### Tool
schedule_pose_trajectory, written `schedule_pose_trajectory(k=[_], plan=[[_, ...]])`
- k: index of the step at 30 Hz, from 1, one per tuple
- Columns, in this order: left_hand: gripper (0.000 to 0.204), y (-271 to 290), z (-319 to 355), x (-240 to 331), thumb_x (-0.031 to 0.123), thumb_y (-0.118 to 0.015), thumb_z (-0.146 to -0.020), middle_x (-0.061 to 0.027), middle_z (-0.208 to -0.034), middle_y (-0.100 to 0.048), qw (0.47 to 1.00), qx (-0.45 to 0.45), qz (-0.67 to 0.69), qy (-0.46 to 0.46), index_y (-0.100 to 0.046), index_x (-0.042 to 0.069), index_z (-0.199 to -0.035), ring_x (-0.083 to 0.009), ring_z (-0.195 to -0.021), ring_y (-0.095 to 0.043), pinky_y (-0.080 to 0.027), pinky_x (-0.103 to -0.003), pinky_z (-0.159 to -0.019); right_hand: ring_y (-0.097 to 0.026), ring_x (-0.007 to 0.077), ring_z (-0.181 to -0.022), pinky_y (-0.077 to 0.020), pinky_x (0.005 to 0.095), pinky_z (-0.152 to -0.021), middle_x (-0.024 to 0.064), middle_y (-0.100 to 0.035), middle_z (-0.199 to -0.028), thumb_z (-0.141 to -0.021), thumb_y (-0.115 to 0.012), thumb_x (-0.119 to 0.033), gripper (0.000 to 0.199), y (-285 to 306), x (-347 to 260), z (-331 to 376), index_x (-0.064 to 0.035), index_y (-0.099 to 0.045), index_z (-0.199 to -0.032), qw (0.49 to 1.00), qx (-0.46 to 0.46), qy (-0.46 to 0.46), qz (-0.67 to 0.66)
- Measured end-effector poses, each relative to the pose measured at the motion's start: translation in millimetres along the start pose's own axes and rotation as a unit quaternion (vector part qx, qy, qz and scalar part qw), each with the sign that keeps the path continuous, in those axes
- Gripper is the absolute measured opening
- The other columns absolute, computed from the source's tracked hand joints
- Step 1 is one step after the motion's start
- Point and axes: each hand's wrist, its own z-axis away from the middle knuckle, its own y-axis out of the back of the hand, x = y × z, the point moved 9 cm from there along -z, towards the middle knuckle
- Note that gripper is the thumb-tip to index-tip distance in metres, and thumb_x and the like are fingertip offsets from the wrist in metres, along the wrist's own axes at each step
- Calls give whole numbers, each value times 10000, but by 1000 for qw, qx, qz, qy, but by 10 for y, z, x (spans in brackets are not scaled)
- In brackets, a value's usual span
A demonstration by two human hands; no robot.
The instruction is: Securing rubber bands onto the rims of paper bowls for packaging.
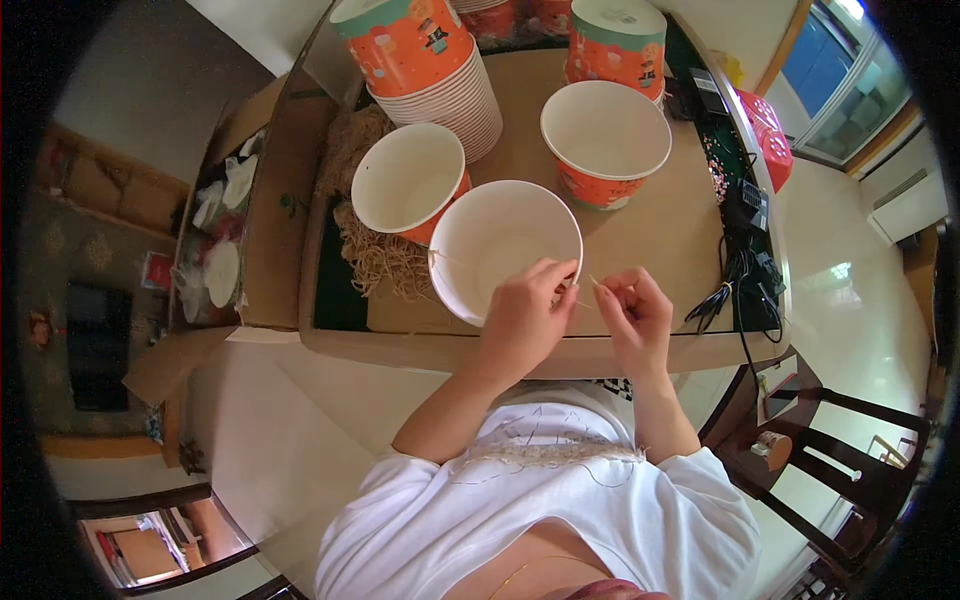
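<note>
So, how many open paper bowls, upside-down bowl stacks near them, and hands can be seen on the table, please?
Open paper bowls: 3
Upside-down bowl stacks: 2
Hands: 2, left hand, right hand
Total: 7

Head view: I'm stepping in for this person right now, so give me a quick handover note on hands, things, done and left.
Left hand: fingers pinched on a thin string at the rim of the nearest white paper bowl.
Right hand: pinching the same string, just right of the bowl.
Two more open bowls stand behind; stacked bowls farther back; string pile on the left.
Done: cannot tell if any bowl is strung.
Left: the string in hand looks unfinished.
</note>
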Motion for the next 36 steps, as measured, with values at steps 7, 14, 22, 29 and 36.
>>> schedule_pose_trajectory(k=[7, 14, 22, 29, 36], plan=[[273, 197, 27, -154, 19, -630, -779, -135, -934, -630, 999, 33, -31, 25, -608, -10, -1050, -272, -739, -647, -520, -382, -678, -479, 30, -644, -384, 191, -559, -35, -519, -705, -889, -615, -35, 62, -76, 353, -224, -24, -568, -851, 996, 0, -17, -84], [263, 321, 78, -114, 13, -627, -777, -128, -915, -626, 997, 24, -23, 73, -625, -16, -1038, -235, -722, -650, -523, -336, -651, -583, 147, -1005, -501, 287, -870, 84, -549, -1099, -868, -622, -27, 61, -376, 340, -242, 17, -602, -905, 987, -127, -9, -98], [243, 393, 84, -41, 4, -612, -781, -118, -849, -628, 998, 29, -17, 46, -626, -42, -1020, -194, -674, -626, -503, -298, -623, -584, 166, -1005, -515, 302, -868, 92, -561, -1073, -837, -614, -13, 55, -387, 121, -227, 20, -602, -879, 988, -141, 14, -58], [275, 348, 81, 9, -4, -597, -778, -121, -883, -618, 999, 4, -15, 44, -619, -38, -1050, -199, -704, -626, -505, -310, -637, -589, 165, -987, -519, 311, -861, 93, -576, -1058, -835, -612, -21, 64, -363, 137, -244, 19, -599, -883, 989, -138, 7, -44], [332, 285, 100, 37, -6, -594, -775, -135, -896, -616, 999, -21, 9, 44, -580, -18, -1106, -225, -751, -636, -517, -320, -672, -590, 154, -939, -525, 304, -836, 80, -562, -1019, -838, -610, -23, 67, -332, 191, -257, 23, -588, -882, 989, -146, -6, -21]])
